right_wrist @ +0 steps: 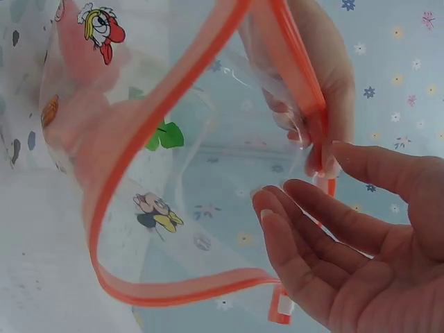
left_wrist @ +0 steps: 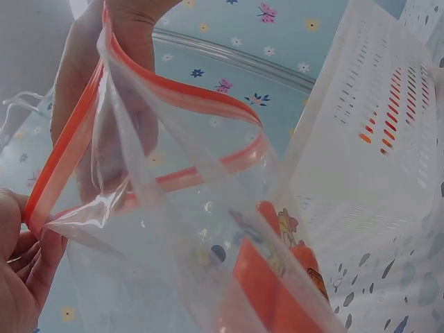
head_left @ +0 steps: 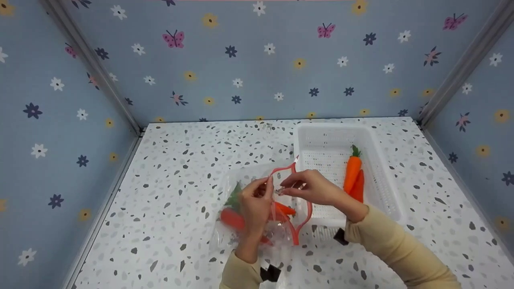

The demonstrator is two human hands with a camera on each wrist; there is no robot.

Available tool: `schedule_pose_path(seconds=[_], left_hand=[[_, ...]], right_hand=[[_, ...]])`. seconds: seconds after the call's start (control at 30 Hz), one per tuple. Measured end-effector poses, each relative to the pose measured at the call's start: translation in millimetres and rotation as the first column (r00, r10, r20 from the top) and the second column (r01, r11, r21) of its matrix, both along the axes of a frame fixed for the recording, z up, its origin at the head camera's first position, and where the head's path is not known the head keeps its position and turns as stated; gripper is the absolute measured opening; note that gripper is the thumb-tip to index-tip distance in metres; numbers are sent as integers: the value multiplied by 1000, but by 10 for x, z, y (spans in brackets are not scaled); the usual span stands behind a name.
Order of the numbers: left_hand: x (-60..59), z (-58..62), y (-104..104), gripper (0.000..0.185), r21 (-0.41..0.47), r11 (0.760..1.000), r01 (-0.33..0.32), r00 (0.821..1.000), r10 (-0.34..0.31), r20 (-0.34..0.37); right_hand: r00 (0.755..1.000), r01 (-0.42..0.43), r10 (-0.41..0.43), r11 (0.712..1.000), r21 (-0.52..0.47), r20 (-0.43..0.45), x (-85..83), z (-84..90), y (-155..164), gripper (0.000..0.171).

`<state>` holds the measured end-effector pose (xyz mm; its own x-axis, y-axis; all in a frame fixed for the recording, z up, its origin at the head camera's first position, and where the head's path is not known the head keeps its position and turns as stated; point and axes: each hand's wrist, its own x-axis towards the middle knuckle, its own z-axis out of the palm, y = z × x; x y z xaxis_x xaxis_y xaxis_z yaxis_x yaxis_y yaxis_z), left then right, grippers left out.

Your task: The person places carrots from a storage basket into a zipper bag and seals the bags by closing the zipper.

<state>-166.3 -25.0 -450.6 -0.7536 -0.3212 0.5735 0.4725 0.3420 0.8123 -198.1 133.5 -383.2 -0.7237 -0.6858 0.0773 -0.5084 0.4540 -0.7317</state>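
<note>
A clear zip bag (head_left: 245,176) with an orange-red zip strip (head_left: 307,212) lies on the speckled table (head_left: 180,192), its mouth gaping open. Inside it are orange toy carrots (head_left: 231,218) with green tops. My left hand (head_left: 263,192) pinches one end of the zip strip (left_wrist: 41,215). My right hand (right_wrist: 305,184) is beside that same end with its fingers straight and relaxed, the thumb close to the strip (right_wrist: 320,139). Cartoon prints (right_wrist: 156,211) show on the bag's plastic.
A white slotted basket (head_left: 385,176) stands just right of the bag and holds two more toy carrots (head_left: 352,172). Blue flowered walls (head_left: 257,72) close in the table at the back and on both sides.
</note>
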Motion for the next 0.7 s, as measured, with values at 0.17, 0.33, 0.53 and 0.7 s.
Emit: schedule_pose_path(seconds=[0.17, 0.33, 0.53, 0.7], left_hand=[[1, -5, 4, 12, 6, 1000, 0, 1000, 0, -6], [9, -12, 5, 9, -2, 1000, -14, 1000, 14, -3], [19, -9, 12, 11, 5, 1000, -6, 1000, 6, 5], [22, -6, 12, 13, 16, 1000, 11, 1000, -10, -20]], right_hand=[[999, 34, -35, 999, -29, -38, -54, 106, 121, 18], [990, 128, -130, 991, -37, -61, -176, 148, 237, 22], [949, 313, -315, 947, -65, -20, -422, 67, 389, 25], [903, 430, -430, 901, -62, 10, -610, -54, 536, 27]])
